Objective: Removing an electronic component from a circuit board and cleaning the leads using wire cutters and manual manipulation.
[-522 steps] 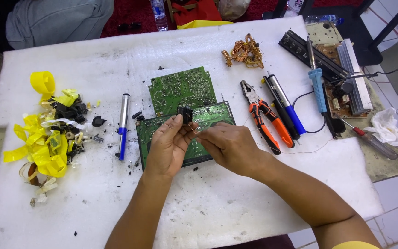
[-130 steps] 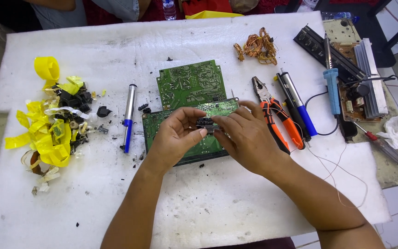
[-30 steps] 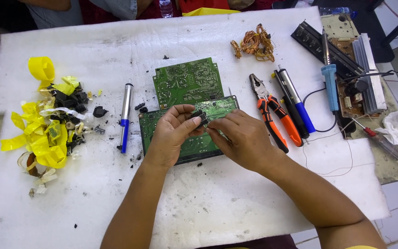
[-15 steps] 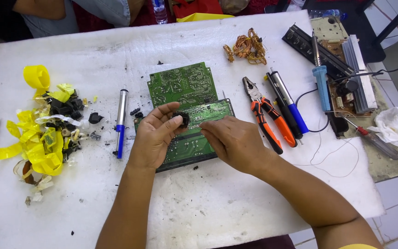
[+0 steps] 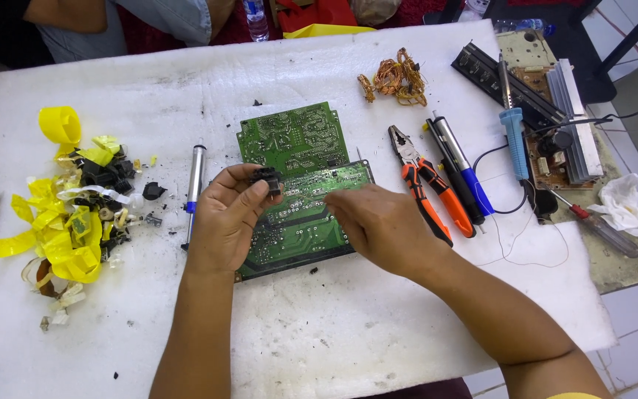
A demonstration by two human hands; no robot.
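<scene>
Left hand (image 5: 227, 222), centre of frame: thumb and fingers clamped on a small black part (image 5: 266, 179), held just above the upper left corner of the lower circuit board (image 5: 300, 229). Palm faces right, wrist straight, forearm running up from the bottom edge.

Right hand (image 5: 378, 225), just right of centre: fingers drawn together over the top edge of that board, fingertips pointing left toward the black part. Looks like they pinch something thin, maybe a wire; too small to tell, so grip state unknown. Forearm enters from the lower right.

Step in hand, my read: stripping parts off the boards. The black part looks free of the board and is being held up while the right hand works beside it.

Next move would call for a steady left pinch, fine fingertip work on the right, and care that the board does not slide on the white foam mat (image 5: 334, 347).

Around:
- second circuit board (image 5: 289, 137) touching the first, above it
- silver-and-blue pen tool (image 5: 193, 185) left of the left hand
- orange pliers (image 5: 426, 188) right of the boards
- blue soldering iron (image 5: 515, 140) upper right
- copper wire tangle (image 5: 393, 74) top centre
- yellow tape scraps (image 5: 60, 222) far left
</scene>
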